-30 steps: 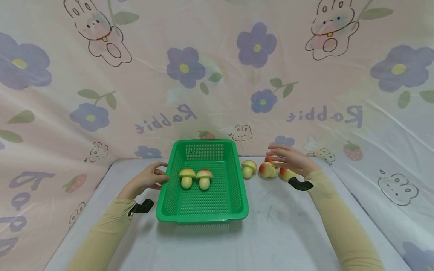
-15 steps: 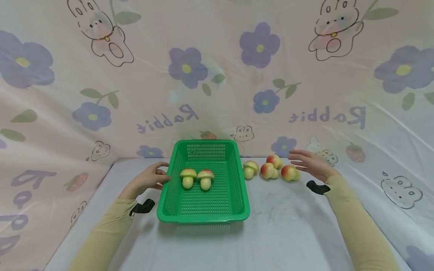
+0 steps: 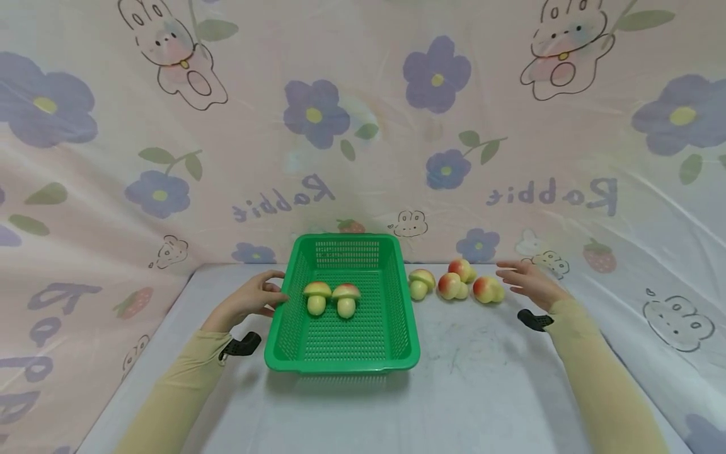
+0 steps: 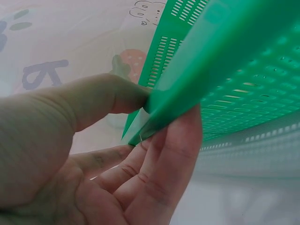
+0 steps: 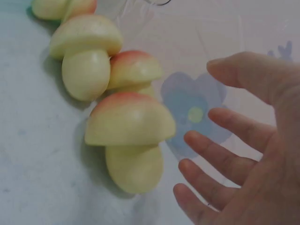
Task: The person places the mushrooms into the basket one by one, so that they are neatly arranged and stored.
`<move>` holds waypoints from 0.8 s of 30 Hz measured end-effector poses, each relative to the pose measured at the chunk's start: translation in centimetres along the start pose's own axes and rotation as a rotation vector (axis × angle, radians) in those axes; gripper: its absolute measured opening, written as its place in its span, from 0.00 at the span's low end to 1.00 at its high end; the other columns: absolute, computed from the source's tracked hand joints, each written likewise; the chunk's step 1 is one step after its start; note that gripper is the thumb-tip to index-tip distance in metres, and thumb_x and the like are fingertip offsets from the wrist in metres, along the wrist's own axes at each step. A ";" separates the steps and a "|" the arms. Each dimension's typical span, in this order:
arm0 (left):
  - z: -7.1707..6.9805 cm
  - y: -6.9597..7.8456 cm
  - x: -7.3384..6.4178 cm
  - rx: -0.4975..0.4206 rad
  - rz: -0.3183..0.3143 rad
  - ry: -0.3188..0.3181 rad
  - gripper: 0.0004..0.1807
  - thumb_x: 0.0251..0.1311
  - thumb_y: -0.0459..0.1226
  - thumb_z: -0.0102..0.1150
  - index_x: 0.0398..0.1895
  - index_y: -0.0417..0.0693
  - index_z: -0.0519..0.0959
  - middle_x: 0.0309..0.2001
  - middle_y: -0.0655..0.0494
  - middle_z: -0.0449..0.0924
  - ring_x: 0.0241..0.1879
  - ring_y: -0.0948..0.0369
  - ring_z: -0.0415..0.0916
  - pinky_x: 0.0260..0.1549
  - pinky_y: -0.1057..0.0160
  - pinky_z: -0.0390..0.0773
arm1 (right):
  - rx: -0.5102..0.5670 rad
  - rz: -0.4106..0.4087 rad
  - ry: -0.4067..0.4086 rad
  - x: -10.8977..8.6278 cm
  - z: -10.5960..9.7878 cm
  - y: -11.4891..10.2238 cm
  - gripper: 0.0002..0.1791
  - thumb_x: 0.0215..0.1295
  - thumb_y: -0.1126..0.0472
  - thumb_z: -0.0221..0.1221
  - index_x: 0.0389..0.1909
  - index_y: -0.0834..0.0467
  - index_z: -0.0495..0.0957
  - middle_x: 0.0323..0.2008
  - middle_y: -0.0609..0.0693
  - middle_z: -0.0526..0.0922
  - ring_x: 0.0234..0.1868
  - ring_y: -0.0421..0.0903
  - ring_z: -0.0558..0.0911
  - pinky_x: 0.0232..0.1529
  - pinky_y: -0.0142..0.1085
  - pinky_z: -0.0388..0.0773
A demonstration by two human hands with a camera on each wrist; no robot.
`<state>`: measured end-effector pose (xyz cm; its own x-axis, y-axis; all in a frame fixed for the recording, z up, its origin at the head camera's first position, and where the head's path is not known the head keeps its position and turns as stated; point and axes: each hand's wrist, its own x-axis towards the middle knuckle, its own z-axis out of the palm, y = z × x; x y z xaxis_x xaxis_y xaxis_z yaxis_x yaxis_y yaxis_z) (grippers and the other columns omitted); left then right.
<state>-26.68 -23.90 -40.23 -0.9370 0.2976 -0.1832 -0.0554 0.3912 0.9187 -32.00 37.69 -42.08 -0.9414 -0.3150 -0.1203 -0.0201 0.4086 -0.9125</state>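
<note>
A green plastic basket [image 3: 340, 366] stands on the table with two toy mushrooms, one on the left [image 3: 317, 297] and one on the right [image 3: 346, 300], lying inside. My left hand [image 3: 249, 301] pinches the basket's left rim [image 4: 173, 93] between thumb and fingers. Just right of the nearest loose mushroom [image 3: 488, 289], my right hand [image 3: 533, 284] hovers with its fingers spread and holds nothing. In the right wrist view that mushroom [image 5: 131, 124] lies in front of the fingertips without contact.
More toy mushrooms lie right of the basket: one by its wall [image 3: 421, 284], one in the middle [image 3: 452, 286] and one behind [image 3: 462, 270]. A printed rabbit curtain [image 3: 363, 145] rises behind the white table [image 3: 465, 391].
My right hand has moved right from above the loose mushrooms, uncovering them, and has lowered slightly. The left hand stays on the basket rim. The view has shifted a little.
</note>
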 end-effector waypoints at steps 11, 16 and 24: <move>0.1 0.2 -0.1 -0.005 -0.010 0.006 0.35 0.64 0.31 0.56 0.71 0.38 0.52 0.40 0.42 0.75 0.30 0.56 0.78 0.33 0.54 0.83 | -0.039 0.079 0.069 1.0 1.1 1.5 0.44 0.66 0.54 0.61 0.72 0.68 0.47 0.68 0.74 0.51 0.68 0.69 0.52 0.63 0.66 0.50; 0.1 0.1 -0.1 -0.002 -0.012 0.009 0.36 0.64 0.31 0.57 0.71 0.38 0.52 0.40 0.43 0.76 0.30 0.56 0.78 0.33 0.54 0.83 | -0.058 0.077 0.073 1.3 1.5 2.1 0.47 0.62 0.57 0.64 0.72 0.67 0.46 0.68 0.75 0.50 0.68 0.70 0.50 0.64 0.64 0.52; 0.0 0.1 0.1 -0.009 -0.017 0.006 0.36 0.64 0.31 0.57 0.71 0.38 0.52 0.39 0.43 0.76 0.30 0.56 0.78 0.33 0.53 0.83 | -0.044 0.086 0.050 1.5 1.7 2.5 0.48 0.60 0.59 0.66 0.73 0.67 0.48 0.68 0.73 0.49 0.68 0.69 0.50 0.64 0.64 0.51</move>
<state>-26.76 -23.83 -40.16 -0.9378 0.2860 -0.1966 -0.0740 0.3884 0.9185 -32.85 36.82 -45.20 -0.9560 -0.2342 -0.1768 0.0479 0.4698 -0.8815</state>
